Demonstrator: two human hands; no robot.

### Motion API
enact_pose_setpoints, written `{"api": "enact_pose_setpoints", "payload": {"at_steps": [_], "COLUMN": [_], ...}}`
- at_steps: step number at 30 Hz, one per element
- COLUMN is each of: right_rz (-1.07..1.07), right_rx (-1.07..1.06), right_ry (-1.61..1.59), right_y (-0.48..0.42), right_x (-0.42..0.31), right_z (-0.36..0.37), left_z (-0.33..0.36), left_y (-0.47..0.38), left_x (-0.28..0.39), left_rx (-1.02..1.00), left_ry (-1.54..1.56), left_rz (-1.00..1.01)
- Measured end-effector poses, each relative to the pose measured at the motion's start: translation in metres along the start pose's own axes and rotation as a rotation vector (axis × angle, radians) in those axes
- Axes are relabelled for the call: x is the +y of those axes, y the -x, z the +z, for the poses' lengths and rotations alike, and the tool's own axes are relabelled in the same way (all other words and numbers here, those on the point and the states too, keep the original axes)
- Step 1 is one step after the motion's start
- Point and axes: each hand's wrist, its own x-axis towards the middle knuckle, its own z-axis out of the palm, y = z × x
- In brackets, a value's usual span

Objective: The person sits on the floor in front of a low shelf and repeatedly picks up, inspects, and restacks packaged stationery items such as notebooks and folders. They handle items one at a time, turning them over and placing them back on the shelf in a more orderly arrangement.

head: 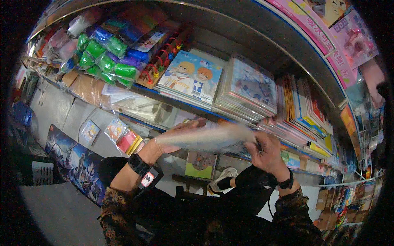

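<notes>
Between my two hands is a pale, flat bundle (209,136), blurred by motion; it looks like thin books or sheets seen edge-on. My left hand (170,131) supports its left end, the fingers stretched along the far side. The right end is gripped by my right hand (267,151), with fingers and thumb bent at the corner. Just beyond, on a shelf, sits a stack of picture-cover books (190,77) with cartoon figures. A taller stack of plastic-wrapped books (251,89) stands to its right. The bundle hides part of the lower shelf.
Green wrapped rolls (106,63) and a bead toy (154,72) lie left on the shelf. Upright books (303,107) fill its right side. Small packets (123,135) and a printed mat (77,164) are on the floor. A green-and-brown box (200,164) sits below my hands.
</notes>
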Motion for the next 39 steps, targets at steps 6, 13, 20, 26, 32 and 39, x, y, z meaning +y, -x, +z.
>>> {"api": "enact_pose_setpoints", "payload": {"at_steps": [6, 13, 20, 26, 32, 39], "right_rz": [0.552, 0.658, 0.680, 0.728, 0.782, 0.904], "right_rx": [-0.152, -0.238, -0.181, -0.010, -0.129, -0.381], "right_ry": [-0.441, -0.687, -0.677, -0.848, -1.107, -1.327], "right_y": [-0.014, -0.014, -0.012, -0.002, 0.008, 0.017], "right_x": [0.022, 0.046, 0.046, 0.050, 0.051, 0.049], "right_z": [0.017, 0.028, 0.034, 0.056, 0.048, 0.053], "left_z": [-0.019, -0.016, -0.026, -0.032, -0.035, -0.032], "left_y": [-0.004, 0.006, 0.014, 0.015, 0.020, 0.026], "left_x": [-0.001, 0.015, 0.022, 0.011, 0.004, 0.019], "left_rx": [-0.219, -0.315, -0.169, -0.269, -0.172, 0.060], "left_ry": [0.548, 0.747, 0.496, 0.379, 0.238, 0.016], "left_rz": [0.027, 0.105, 0.162, 0.141, 0.064, -0.149]}}
